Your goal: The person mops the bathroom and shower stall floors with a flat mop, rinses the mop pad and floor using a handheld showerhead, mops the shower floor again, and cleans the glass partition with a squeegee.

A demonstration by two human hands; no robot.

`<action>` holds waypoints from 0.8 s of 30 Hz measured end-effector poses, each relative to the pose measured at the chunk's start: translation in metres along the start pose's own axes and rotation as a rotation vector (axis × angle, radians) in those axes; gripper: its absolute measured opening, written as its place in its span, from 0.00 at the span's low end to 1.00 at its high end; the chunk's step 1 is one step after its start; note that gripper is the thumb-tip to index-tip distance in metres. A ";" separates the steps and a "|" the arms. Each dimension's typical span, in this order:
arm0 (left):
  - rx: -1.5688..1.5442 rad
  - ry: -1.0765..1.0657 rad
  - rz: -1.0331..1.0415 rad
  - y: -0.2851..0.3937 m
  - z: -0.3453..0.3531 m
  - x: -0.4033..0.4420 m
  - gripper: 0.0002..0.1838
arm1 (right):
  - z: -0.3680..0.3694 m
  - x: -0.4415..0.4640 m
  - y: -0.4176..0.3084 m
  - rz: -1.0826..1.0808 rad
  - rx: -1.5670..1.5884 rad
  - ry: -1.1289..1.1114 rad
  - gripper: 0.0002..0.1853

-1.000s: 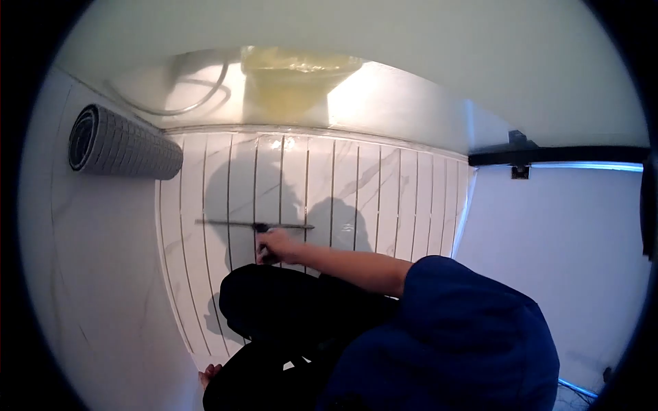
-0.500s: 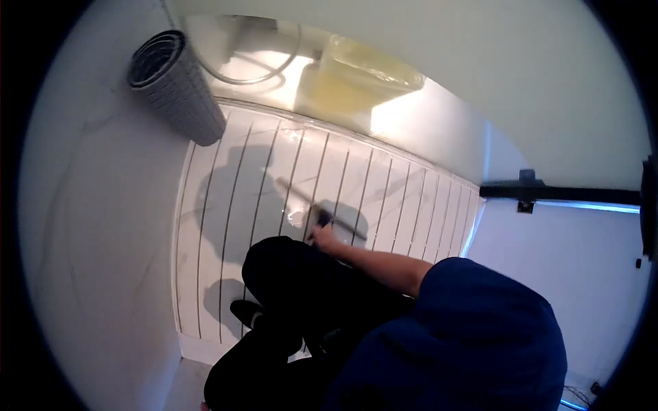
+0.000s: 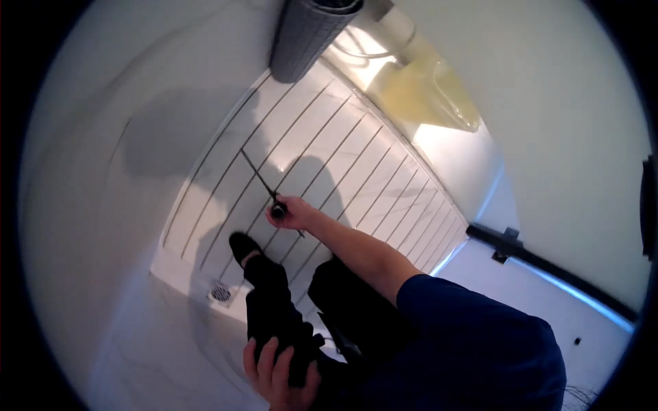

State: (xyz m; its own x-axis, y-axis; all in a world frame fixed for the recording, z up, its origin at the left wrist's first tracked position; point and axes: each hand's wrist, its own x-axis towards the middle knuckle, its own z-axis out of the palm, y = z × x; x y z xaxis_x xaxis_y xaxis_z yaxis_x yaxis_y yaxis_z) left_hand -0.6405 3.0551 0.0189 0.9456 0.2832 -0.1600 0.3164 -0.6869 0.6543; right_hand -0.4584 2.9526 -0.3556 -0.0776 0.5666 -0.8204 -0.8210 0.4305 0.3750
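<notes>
R hand [image 3: 293,212] was clenched round the handle of a dark squeegee-type tool [image 3: 258,171], arm stretched out over the slatted floor panel [image 3: 360,154]. Tool's thin blade slanted from far left to near right, across the dark grooves; its near end showed just past the hand. Couldn't tell if the edge was pressed to the panel or a bit above it. L hand [image 3: 277,377] had no tool: fingers spread on the trouser leg [image 3: 267,294], near the bottom of the view, prob. for balance.

Step in hand looked like a pass of the blade over the L part of the panel. Round drain [image 3: 220,292] sat near L, just beyond the panel's near edge, w/ the dark shoe [image 3: 243,248] close by, betw. it and the R hand. Next move, as a judgement, called for a firm grip, blade edge flat along its full length, and a path clear of the shoe. Rolled grey mat [image 3: 308,41] stood at the far L corner, well apart from the tool; yellowish bag [image 3: 432,89] farther off to its R, dark rail [image 3: 548,270] on the far R.
</notes>
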 end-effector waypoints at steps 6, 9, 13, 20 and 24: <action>-0.175 0.018 -0.288 0.025 0.041 -0.080 0.18 | 0.041 -0.098 0.015 0.048 -0.086 -0.064 0.16; -0.177 0.065 -0.410 0.054 0.066 -0.117 0.16 | 0.042 -0.170 -0.002 -0.036 -0.192 -0.073 0.16; -0.194 0.141 -0.464 0.092 0.078 -0.142 0.15 | 0.042 -0.252 -0.020 -0.072 -0.190 -0.088 0.16; -0.290 -0.098 -0.643 0.115 0.152 -0.182 0.15 | 0.037 -0.290 0.008 -0.042 -0.263 -0.033 0.21; -0.332 -0.158 -0.760 0.118 0.151 -0.195 0.15 | 0.023 -0.257 0.022 -0.068 -0.429 0.178 0.26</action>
State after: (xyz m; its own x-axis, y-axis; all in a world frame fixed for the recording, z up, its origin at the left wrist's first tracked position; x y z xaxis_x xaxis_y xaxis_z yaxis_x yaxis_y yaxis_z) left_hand -0.7767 2.8180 0.0159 0.4918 0.4745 -0.7301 0.8557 -0.1081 0.5061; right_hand -0.4440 2.8327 -0.1270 -0.0807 0.4020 -0.9121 -0.9844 0.1116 0.1363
